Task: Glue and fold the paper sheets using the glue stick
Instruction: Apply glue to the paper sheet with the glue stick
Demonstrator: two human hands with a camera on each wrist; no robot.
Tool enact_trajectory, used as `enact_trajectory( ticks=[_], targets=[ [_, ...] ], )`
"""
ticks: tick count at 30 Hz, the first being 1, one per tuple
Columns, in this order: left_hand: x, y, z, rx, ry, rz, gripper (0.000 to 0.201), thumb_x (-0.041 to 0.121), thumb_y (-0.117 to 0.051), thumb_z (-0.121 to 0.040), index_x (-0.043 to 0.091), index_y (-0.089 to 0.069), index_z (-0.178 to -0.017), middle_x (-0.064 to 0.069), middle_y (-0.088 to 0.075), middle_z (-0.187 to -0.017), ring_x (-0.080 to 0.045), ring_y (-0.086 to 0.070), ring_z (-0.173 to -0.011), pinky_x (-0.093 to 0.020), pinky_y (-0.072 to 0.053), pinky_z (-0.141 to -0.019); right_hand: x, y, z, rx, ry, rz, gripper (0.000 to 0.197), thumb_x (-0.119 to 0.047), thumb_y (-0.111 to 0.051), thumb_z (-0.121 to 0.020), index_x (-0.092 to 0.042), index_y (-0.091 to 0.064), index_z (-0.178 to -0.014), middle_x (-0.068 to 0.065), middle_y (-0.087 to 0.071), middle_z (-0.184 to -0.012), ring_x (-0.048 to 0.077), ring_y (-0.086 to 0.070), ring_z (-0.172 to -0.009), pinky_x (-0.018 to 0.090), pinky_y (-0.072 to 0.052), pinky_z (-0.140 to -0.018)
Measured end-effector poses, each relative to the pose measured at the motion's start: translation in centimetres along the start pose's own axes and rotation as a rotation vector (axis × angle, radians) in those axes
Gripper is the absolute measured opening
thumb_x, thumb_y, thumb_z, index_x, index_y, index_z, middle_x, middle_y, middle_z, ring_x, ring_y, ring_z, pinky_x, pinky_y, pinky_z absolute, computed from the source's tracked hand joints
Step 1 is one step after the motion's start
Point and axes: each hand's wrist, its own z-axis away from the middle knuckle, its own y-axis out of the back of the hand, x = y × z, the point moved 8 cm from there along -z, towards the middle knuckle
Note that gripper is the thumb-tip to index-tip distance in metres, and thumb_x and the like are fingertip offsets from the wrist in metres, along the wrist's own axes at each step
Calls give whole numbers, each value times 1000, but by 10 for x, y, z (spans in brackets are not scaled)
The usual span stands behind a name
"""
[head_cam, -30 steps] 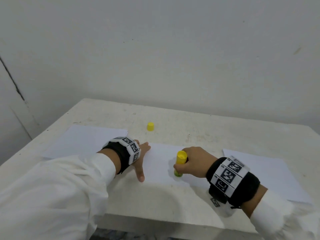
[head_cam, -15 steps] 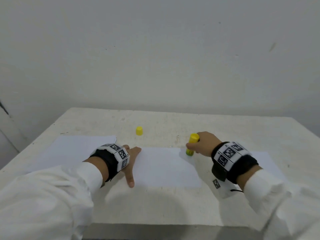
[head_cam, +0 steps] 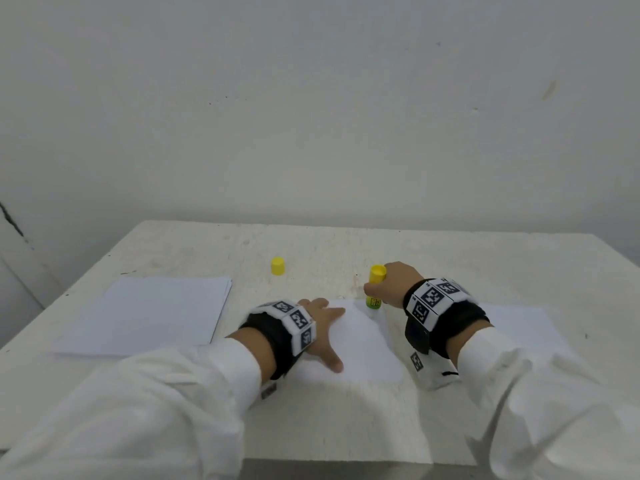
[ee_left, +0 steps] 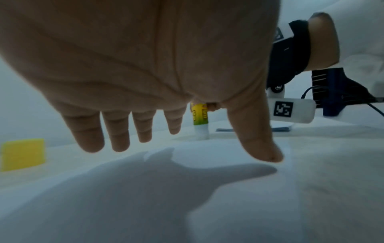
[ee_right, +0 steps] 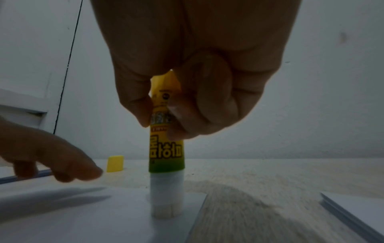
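Your right hand (head_cam: 389, 284) grips the glue stick (head_cam: 375, 288) with fingers and thumb curled round its yellow barrel. In the right wrist view the stick (ee_right: 166, 157) stands upright, its white tip pressed down on the sheet of paper (ee_right: 83, 218) just inside the sheet's right edge, close to the far corner.

Your left hand (head_cam: 320, 329) lies with fingers straight and spread, thumb stretched toward the lower middle of the frame, holding nothing. In the left wrist view the palm (ee_left: 135, 57) sits above the sheet and casts a shadow on it, and only the thumb tip comes close to the paper; you cannot tell whether the fingertips touch.

The sheet (head_cam: 367, 348) lies in the middle of the worktop (head_cam: 450, 258), between your two hands. A stack of paper (head_cam: 149, 313) lies to the left of it, its near edge close to the worktop's front left rim. More paper (head_cam: 519, 323) lies at the right, partly hidden behind your right wrist.

The yellow cap (head_cam: 277, 265) stands alone in the upper middle of the worktop, well apart from the glue stick and beyond the stack's far right corner. Bare worktop stretches behind the cap and the stick to the far edge at the wall.
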Motion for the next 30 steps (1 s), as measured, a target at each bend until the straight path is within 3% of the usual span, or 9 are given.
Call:
enact_trajectory(
  ticks=[4,16,23,25,27,30],
  targets=[
    [4,-5,-14,-61,61,-59,114,78,-65,-59,40,-8,-150,3,-10,-158,-33,-19,-142,-59,-27,-109,-3,2,0,-17,20,32,31,-33,-61,-83,-15,-42,-67,1,-47,-68,16,-45,-61,24,-33,-51],
    [9,1,-14,-59,71,-68,113,71,-71,-62,33,-13,-152,-3,-20,-154,-34,-29,-138,-53,-31,-110,6,-6,61,-114,202,35,35,-29,-62,-84,-15,-40,-62,-2,-41,-63,12,-39,-57,24,-30,-54],
    [14,3,-9,-64,74,-88,111,68,-70,-67,30,-11,-152,-5,-20,-155,-33,-28,-139,-51,-29,-112,16,-7,87,-165,195,14,30,-29,-63,-84,-14,-45,-65,-3,-46,-64,11,-43,-58,23,-34,-56],
    [14,3,-8,-65,75,-83,111,69,-70,-67,29,-11,-153,-5,-20,-155,-33,-27,-140,-51,-29,-112,21,1,90,-193,158,-107,20,-25,-66,-83,-10,-58,-72,-1,-54,-64,12,-48,-56,22,-37,-53],
    [14,3,-7,-61,72,-69,113,70,-70,-65,30,-11,-152,-4,-20,-155,-33,-27,-139,-51,-29,-112,33,17,88,-177,90,-411,15,-19,-71,-78,-5,-65,-81,4,-63,-67,15,-57,-55,22,-36,-48],
    [10,2,-8,-17,77,6,119,70,-74,-58,32,-10,-151,0,-27,-152,-30,-31,-137,-51,-31,-110,58,42,69,-45,-37,-795,9,-4,-62,-85,-8,-55,-87,11,-68,-80,21,-64,-66,26,-40,-54]
  ],
)
